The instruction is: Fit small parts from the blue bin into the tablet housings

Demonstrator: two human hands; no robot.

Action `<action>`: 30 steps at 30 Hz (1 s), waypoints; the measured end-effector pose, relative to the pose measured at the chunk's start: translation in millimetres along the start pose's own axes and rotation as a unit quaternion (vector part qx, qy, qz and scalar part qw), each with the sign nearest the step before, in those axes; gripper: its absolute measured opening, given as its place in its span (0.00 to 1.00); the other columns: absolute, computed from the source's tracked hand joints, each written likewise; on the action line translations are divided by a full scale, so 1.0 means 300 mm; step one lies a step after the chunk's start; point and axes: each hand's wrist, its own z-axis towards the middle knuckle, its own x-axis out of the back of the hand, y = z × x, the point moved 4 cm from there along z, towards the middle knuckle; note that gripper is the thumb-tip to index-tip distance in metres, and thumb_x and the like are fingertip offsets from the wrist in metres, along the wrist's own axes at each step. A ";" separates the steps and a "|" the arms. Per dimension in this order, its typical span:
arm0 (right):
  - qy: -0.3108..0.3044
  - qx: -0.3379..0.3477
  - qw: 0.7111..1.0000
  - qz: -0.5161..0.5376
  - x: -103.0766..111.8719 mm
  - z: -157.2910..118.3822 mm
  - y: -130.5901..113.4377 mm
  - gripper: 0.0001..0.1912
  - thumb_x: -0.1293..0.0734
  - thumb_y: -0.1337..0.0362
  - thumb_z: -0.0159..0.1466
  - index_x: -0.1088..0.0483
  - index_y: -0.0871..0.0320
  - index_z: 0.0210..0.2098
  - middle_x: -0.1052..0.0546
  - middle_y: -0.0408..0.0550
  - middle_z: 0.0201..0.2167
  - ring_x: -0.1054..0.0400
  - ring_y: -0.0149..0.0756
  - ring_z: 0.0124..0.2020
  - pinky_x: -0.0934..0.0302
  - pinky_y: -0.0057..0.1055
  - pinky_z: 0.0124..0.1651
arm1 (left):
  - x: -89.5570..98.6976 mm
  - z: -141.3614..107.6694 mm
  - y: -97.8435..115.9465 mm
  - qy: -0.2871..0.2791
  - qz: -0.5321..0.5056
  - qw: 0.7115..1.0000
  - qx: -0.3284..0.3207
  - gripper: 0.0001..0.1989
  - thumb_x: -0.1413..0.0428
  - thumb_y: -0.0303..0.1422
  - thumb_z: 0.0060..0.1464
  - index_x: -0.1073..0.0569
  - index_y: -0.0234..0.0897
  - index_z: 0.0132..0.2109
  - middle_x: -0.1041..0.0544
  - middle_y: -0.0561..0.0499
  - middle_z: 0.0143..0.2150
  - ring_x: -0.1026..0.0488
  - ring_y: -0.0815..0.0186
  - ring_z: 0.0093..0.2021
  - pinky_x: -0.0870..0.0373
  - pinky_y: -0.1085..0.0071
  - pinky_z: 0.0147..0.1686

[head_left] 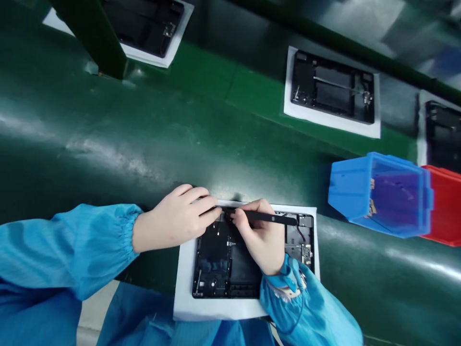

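An opened tablet housing [247, 262], black with small parts and cables inside, lies on a white foam sheet [190, 308] right in front of me. In my right hand [260, 235] is a pair of black tweezers [272, 217], held like a pen with the tip at the housing's far edge. My left hand [182, 216] reaches over the housing's far left corner. Its fingers are bent and pressed together close to the tweezers' tip; whatever they pinch is hidden. A strap with a cord [288, 290] circles my right wrist.
On the right stand a blue bin [351, 187] with small pieces inside and a red bin [444, 206]. More tablet housings on white sheets lie along the far green strip, such as one housing [333, 86] at upper right. A dark green post [95, 38] rises at upper left.
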 end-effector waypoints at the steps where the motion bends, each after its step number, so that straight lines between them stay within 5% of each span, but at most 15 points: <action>1: 0.006 -0.004 1.000 0.005 0.004 -0.002 0.006 0.05 0.35 0.63 0.60 0.35 0.54 0.29 0.27 0.41 0.22 0.30 0.34 0.23 0.36 0.31 0.27 | 0.001 0.001 -0.002 0.000 -0.002 1.000 0.004 0.11 0.49 0.28 0.57 0.27 0.37 0.46 0.26 0.48 0.44 0.31 0.60 0.45 0.35 0.63 0.39; 10: 0.025 -0.026 0.999 0.040 0.010 -0.002 0.014 0.07 0.36 0.62 0.62 0.35 0.54 0.27 0.28 0.42 0.22 0.31 0.33 0.23 0.36 0.30 0.25 | -0.008 0.000 -0.015 0.006 -0.017 1.000 0.000 0.11 0.50 0.28 0.58 0.28 0.38 0.47 0.26 0.51 0.48 0.33 0.60 0.49 0.36 0.62 0.43; 22: 0.026 -0.017 0.999 0.028 0.009 -0.007 0.022 0.06 0.37 0.63 0.63 0.36 0.55 0.29 0.27 0.41 0.22 0.30 0.32 0.22 0.34 0.29 0.26 | -0.024 -0.005 0.001 -0.003 -0.040 0.999 -0.017 0.13 0.55 0.24 0.60 0.30 0.32 0.48 0.27 0.46 0.44 0.31 0.63 0.41 0.34 0.64 0.46; 26: 0.013 -0.003 1.000 0.005 0.015 -0.002 0.022 0.07 0.37 0.63 0.63 0.36 0.55 0.29 0.29 0.41 0.23 0.31 0.31 0.23 0.35 0.28 0.26 | -0.035 0.000 0.005 -0.033 -0.030 0.999 -0.033 0.15 0.50 0.34 0.60 0.33 0.33 0.53 0.28 0.45 0.43 0.32 0.60 0.42 0.34 0.62 0.46; 30: 0.066 0.041 0.997 0.014 0.054 -0.016 0.016 0.04 0.37 0.64 0.62 0.36 0.55 0.31 0.31 0.42 0.25 0.33 0.33 0.25 0.36 0.31 0.30 | -0.043 0.016 0.016 -0.066 -0.021 0.997 -0.025 0.31 0.46 0.49 0.53 0.36 0.32 0.57 0.30 0.44 0.41 0.33 0.58 0.41 0.36 0.58 0.47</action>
